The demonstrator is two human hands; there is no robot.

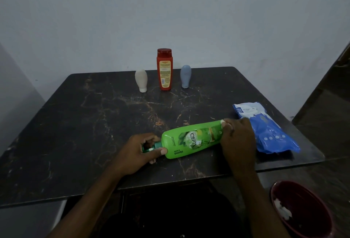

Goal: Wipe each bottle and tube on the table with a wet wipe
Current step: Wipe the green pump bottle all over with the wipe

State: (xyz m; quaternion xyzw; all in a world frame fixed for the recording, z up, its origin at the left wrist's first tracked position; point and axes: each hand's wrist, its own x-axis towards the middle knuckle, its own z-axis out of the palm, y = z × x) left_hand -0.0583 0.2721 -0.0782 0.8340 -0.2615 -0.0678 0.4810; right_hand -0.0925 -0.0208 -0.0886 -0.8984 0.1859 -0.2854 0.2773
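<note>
Both ends of the green bottle (191,140), sideways over the bench (85,124), were held: my left hand (140,152) gripped the cap, my right hand (238,139) clasped the base over a white wipe (224,122).

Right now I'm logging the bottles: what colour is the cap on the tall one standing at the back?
Dark red cap, seen best in the head view.

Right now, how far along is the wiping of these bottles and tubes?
Done: hard to say; a white wad in the red bin hints at earlier wiping. In hand: the green bottle, left hand gripping its cap end, right hand holding a wet wipe at its base. Left: possibly the red bottle, white tube and blue-grey tube standing behind; nothing shows whether they are wiped.
</note>
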